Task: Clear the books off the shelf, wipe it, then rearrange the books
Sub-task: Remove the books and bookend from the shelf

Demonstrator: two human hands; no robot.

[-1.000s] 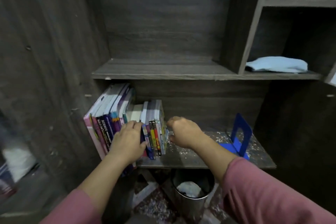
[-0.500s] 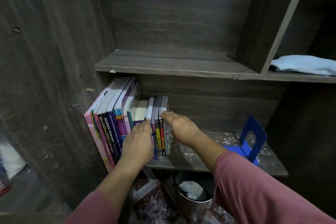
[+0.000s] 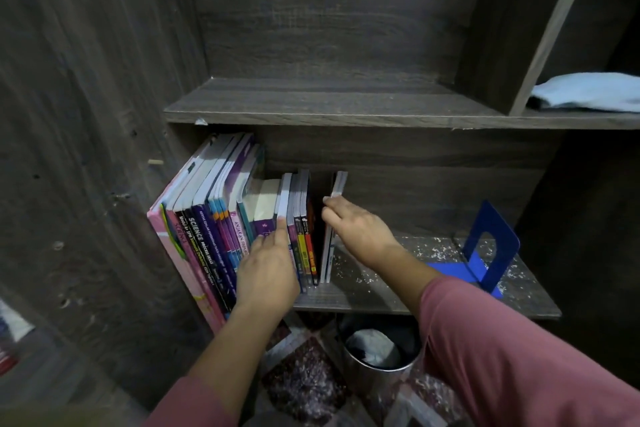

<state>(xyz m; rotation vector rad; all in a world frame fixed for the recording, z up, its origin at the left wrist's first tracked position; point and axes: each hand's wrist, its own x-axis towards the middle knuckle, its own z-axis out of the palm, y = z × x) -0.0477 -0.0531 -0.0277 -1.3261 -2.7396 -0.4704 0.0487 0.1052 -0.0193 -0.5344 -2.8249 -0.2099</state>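
The right hand has its fingers hooked over the top front corner of a thin book, clamped on it; the thumb is hidden behind the hand. That thin book stands upright with a dark gap between it and the others. The left hand lies flat with straight fingers against the spines of the books, pressing on them and gripping nothing. These books stand in a row at the left end of the lower shelf, the tall ones leaning against the left wall, the short ones next to the gap. The board of the lower shelf is strewn with white specks. Near its right end stands a blue bookend, well apart from the books. The upper shelf runs above; at its right end, past a divider, a light blue cloth lies folded. Below the lower shelf's front edge a metal bin stands on the floor, something white crumpled in it.
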